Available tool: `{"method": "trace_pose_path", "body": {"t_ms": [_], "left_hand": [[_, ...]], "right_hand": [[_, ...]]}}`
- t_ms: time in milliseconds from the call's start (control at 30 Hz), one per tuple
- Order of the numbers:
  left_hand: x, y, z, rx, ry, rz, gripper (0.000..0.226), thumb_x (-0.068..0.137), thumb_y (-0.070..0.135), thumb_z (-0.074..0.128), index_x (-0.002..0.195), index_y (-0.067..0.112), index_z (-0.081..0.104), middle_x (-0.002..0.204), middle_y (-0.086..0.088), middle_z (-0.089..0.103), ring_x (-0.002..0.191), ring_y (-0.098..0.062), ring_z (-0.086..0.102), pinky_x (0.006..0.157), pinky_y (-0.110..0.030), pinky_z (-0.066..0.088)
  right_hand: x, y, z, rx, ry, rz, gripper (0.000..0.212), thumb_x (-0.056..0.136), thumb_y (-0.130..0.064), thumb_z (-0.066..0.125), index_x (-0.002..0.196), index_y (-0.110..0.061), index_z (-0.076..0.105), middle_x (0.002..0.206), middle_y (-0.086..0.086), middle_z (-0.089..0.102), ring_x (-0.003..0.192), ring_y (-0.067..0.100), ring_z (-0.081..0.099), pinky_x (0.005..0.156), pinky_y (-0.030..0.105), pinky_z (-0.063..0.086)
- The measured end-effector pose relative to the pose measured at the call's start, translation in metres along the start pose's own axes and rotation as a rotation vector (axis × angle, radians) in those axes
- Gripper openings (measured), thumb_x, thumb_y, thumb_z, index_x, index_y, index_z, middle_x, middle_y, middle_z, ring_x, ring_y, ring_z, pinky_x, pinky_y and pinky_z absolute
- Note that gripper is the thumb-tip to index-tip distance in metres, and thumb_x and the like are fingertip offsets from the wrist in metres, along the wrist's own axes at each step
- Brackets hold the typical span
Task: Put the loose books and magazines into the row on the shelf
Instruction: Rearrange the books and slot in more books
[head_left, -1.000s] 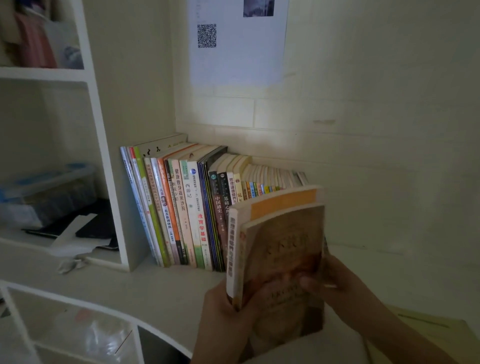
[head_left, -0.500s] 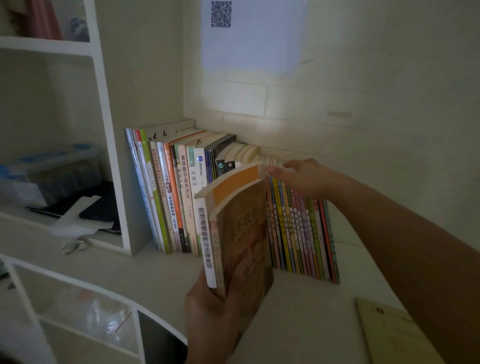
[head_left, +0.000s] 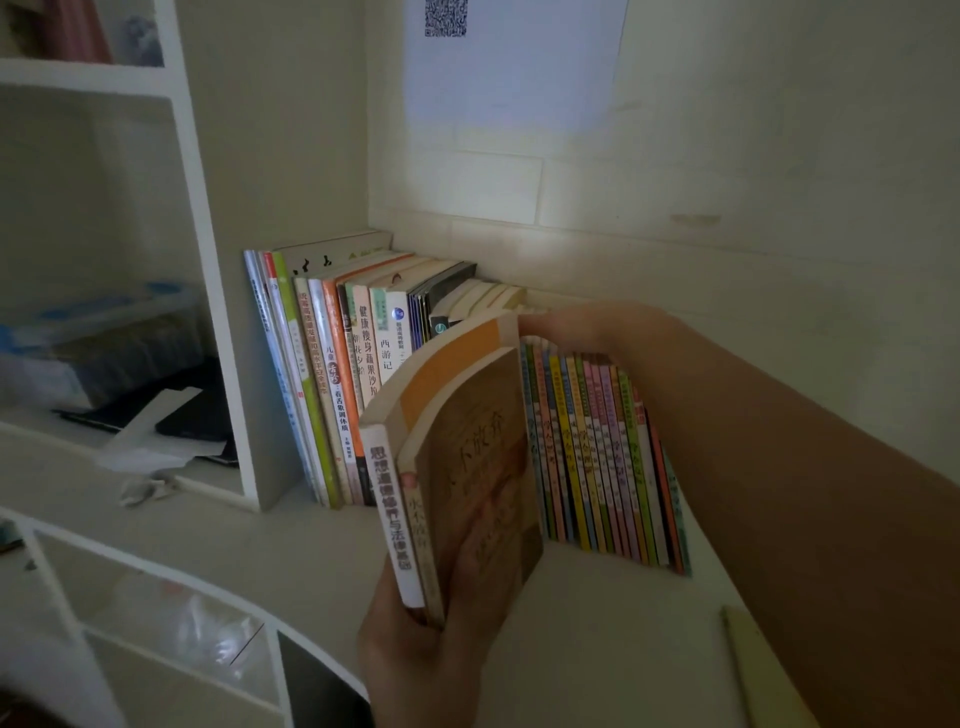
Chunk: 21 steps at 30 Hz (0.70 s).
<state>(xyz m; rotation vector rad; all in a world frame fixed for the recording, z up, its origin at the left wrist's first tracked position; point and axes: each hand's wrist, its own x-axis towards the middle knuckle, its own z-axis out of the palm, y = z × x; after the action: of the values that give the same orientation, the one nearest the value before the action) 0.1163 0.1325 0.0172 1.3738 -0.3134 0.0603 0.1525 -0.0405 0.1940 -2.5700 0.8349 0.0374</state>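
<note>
Left hand (head_left: 441, 618) grips two paperbacks (head_left: 457, 467) by lower edge, spines toward us, just before row (head_left: 363, 374). Right hand (head_left: 582, 325) rests atop thin magazines (head_left: 602, 457), finger curl unclear. We judge paperbacks light, bendy; hold near spine.

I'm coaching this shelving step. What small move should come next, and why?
Probably slide the two books in the left hand into the row, where the right hand rests on the thin colourful books. The gap itself is hidden.
</note>
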Motion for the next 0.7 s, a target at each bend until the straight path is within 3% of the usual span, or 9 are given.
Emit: {"method": "trace_pose_path", "body": {"t_ms": [67,133,200,300,367,433,533,600,700], "left_hand": [[0.002,-0.005,-0.002,0.002,0.060,0.086,0.106,0.051,0.083,0.054,0.118,0.000,0.059,0.098,-0.013,0.067,0.090,-0.029,0.063,0.080,-0.029,0.053],[-0.001,-0.003,-0.005,-0.034,0.028,0.056,0.087,0.055,0.067,0.060,0.115,0.004,0.061,0.099,-0.014,0.068,0.089,-0.029,0.063,0.085,-0.044,0.052],[0.000,-0.005,-0.006,0.013,0.024,0.060,0.073,0.052,0.048,0.064,0.113,0.007,0.062,0.099,-0.012,0.068,0.091,-0.028,0.063,0.086,-0.045,0.051],[0.001,-0.006,-0.009,-0.012,0.049,0.048,0.067,0.055,0.042,0.069,0.114,0.012,0.064,0.100,-0.004,0.069,0.092,-0.022,0.063,0.084,-0.035,0.049],[0.001,-0.009,-0.009,-0.017,0.079,0.041,0.053,0.063,0.033,0.073,0.111,0.015,0.064,0.088,0.012,0.065,0.082,-0.008,0.061,0.074,-0.023,0.046],[0.000,-0.008,-0.008,-0.011,0.060,0.069,0.047,0.063,0.033,0.071,0.107,0.021,0.061,0.082,0.024,0.056,0.076,0.006,0.054,0.068,-0.017,0.041],[-0.003,-0.005,-0.004,0.002,0.012,0.092,0.075,0.053,0.059,0.063,0.113,0.013,0.062,0.087,0.010,0.065,0.084,-0.013,0.063,0.077,-0.030,0.049],[-0.005,0.000,-0.003,0.001,-0.015,0.167,0.091,0.053,0.078,0.058,0.113,0.010,0.064,0.094,0.001,0.070,0.089,-0.020,0.065,0.080,-0.031,0.053],[-0.003,0.012,0.001,0.018,-0.013,0.279,0.040,0.063,0.063,0.068,0.089,0.034,0.063,0.076,0.027,0.067,0.074,0.002,0.064,0.063,-0.003,0.047]], "right_hand": [[0.001,-0.002,-0.002,0.035,0.021,-0.008,0.046,0.098,-0.043,0.032,0.126,-0.012,0.051,0.107,0.008,0.060,0.085,0.016,0.057,0.058,0.016,0.037],[0.001,-0.005,-0.003,0.035,0.028,-0.005,0.048,0.096,-0.049,0.034,0.119,-0.012,0.055,0.094,0.006,0.059,0.080,0.015,0.055,0.072,0.023,0.042],[0.004,-0.002,-0.004,0.018,0.027,0.023,0.050,0.093,-0.051,0.037,0.111,-0.010,0.059,0.102,0.011,0.062,0.088,0.019,0.057,0.088,0.031,0.043],[0.003,0.005,-0.010,0.027,0.046,0.073,0.034,0.096,-0.039,0.037,0.100,-0.013,0.059,0.091,0.007,0.056,0.077,0.015,0.052,0.069,0.021,0.038],[-0.004,0.018,-0.018,0.004,0.058,0.125,0.041,0.099,-0.035,0.035,0.126,-0.008,0.051,0.116,0.008,0.056,0.105,0.024,0.054,0.069,0.025,0.032],[-0.011,0.035,-0.024,-0.003,0.075,0.182,0.049,0.094,-0.040,0.041,0.131,-0.008,0.048,0.136,0.011,0.048,0.123,0.029,0.047,0.076,0.027,0.034],[-0.021,0.050,-0.026,-0.005,0.104,0.222,0.049,0.089,-0.044,0.044,0.126,-0.013,0.050,0.140,0.013,0.044,0.121,0.030,0.046,0.087,0.038,0.039],[-0.025,0.059,-0.026,-0.027,0.125,0.205,0.057,0.092,-0.044,0.041,0.139,-0.011,0.039,0.148,0.013,0.034,0.132,0.032,0.035,0.102,0.042,0.031],[-0.029,0.063,-0.026,-0.040,0.182,0.189,0.062,0.089,-0.048,0.043,0.142,-0.017,0.034,0.149,0.011,0.032,0.135,0.031,0.032,0.104,0.041,0.029]]}}
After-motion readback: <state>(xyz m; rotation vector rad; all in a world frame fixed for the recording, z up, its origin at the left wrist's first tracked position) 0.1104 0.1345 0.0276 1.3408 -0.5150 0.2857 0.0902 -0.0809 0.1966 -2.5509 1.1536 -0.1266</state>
